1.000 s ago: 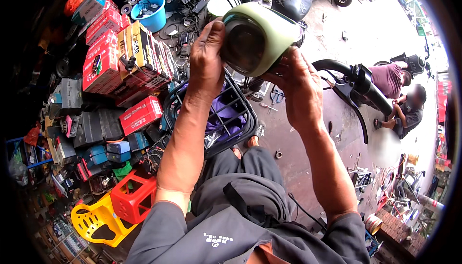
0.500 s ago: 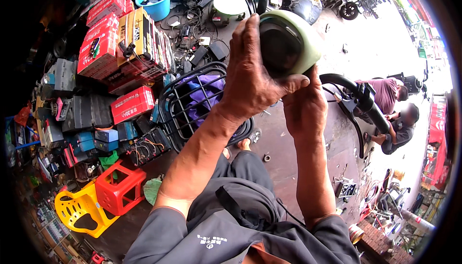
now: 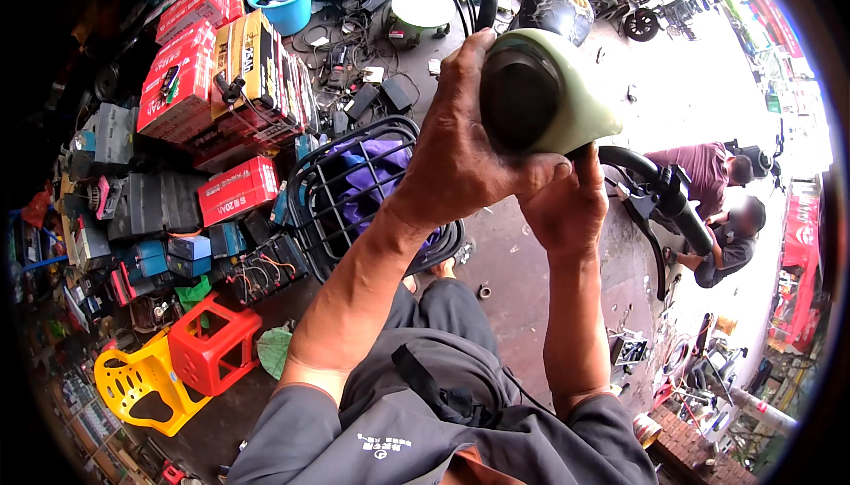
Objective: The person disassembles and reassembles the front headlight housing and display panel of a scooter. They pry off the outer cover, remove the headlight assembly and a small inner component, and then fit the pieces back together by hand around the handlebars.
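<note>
In front of me is a pale green scooter headlight housing (image 3: 580,100) with a dark round face, set between black handlebars. My left hand (image 3: 465,153) grips its left and lower side, fingers up along the rim and thumb stretched below. From beneath, my right hand (image 3: 567,206) supports the lower right edge, and its thumb tip meets the left thumb. Most of the right fingers are hidden behind the housing. To the right runs a black handlebar grip (image 3: 686,219) with a brake lever (image 3: 651,246). A black wire basket (image 3: 354,188) with purple cloth lies left of my wrists.
Red battery cartons (image 3: 181,82) are stacked at the left, near a blue tub (image 3: 288,20). Red (image 3: 212,352) and yellow (image 3: 133,388) plastic stools stand lower left. Two people (image 3: 730,237) crouch at the right. Loose parts and cables (image 3: 354,78) litter the far floor.
The headlight housing has turned and shifted slightly right, showing more of its pale green side. Both hands have stayed on it and moved slightly with it.
</note>
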### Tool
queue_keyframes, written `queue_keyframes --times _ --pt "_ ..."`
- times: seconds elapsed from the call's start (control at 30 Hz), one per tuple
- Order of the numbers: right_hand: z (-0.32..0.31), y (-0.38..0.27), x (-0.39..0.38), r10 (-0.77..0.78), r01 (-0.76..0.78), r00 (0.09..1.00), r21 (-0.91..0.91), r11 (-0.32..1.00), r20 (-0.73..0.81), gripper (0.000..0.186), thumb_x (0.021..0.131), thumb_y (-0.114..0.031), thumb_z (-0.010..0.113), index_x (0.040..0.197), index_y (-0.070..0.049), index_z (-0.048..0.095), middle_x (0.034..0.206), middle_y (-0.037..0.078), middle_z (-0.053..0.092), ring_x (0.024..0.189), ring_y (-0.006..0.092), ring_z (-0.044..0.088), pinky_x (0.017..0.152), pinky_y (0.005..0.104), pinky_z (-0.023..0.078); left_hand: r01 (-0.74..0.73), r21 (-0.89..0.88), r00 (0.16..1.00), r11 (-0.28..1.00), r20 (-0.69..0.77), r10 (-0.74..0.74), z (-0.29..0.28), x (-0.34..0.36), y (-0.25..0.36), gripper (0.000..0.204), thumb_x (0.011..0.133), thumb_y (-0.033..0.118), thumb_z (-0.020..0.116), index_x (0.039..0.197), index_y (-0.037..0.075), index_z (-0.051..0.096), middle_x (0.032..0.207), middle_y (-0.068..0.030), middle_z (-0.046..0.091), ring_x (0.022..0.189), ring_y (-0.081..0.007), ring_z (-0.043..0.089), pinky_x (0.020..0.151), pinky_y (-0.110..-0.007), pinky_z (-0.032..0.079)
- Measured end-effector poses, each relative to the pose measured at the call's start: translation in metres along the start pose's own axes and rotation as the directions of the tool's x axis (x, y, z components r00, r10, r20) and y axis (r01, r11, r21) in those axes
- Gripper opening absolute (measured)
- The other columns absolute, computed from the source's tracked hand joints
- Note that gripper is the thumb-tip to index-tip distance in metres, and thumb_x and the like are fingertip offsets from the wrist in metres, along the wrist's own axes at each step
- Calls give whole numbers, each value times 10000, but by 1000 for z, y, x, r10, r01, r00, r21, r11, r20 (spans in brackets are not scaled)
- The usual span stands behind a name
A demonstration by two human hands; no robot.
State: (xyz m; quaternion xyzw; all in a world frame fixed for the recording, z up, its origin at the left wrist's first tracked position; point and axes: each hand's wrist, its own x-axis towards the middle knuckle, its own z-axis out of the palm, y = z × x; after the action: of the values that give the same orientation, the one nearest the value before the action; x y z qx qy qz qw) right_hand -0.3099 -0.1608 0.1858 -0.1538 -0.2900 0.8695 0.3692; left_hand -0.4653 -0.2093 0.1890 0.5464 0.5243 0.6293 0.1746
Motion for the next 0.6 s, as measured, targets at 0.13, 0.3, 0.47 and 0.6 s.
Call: queue_keyframes --times 0.13,0.3,0.47,0.6 --pt "-15 3 5 -10 -12 994 194 981 110 632 1008 -459 458 1496 -76 334 1507 118 413 1382 300 403 1153 462 306 -51 176 996 983 -69 64 8 5 9 1108 578 257 943 1439 -7 297 1286 -180 466 1192 -308 513 1038 -413 434" --pt "-12 10 4 -100 79 993 305 949 55 544 1038 -428 376 1437 -64 445 1469 135 470 1339 290 460 1165 447 310 -44 345 989 938 -120 91 22 8 12 1107 582 336 907 1425 -47 300 1291 -253 406 1202 -416 437 1034 -494 359" --pt "-17 14 1 -265 247 960 167 954 91 469 1068 -300 306 1469 -66 370 1464 149 461 1331 294 465 1156 444 335 -47 374 982 926 -154 112 27 9 17 1094 585 342 906 1419 -47 315 1280 -261 397 1180 -425 432 1023 -502 355" --pt "-12 11 2 -234 213 967 192 958 99 454 1068 -261 300 1482 -82 348 1482 149 434 1334 297 459 1156 443 339 -62 417 975 907 -169 145 28 7 15 1087 587 347 904 1415 -48 321 1284 -265 396 1184 -426 431 1014 -516 355"
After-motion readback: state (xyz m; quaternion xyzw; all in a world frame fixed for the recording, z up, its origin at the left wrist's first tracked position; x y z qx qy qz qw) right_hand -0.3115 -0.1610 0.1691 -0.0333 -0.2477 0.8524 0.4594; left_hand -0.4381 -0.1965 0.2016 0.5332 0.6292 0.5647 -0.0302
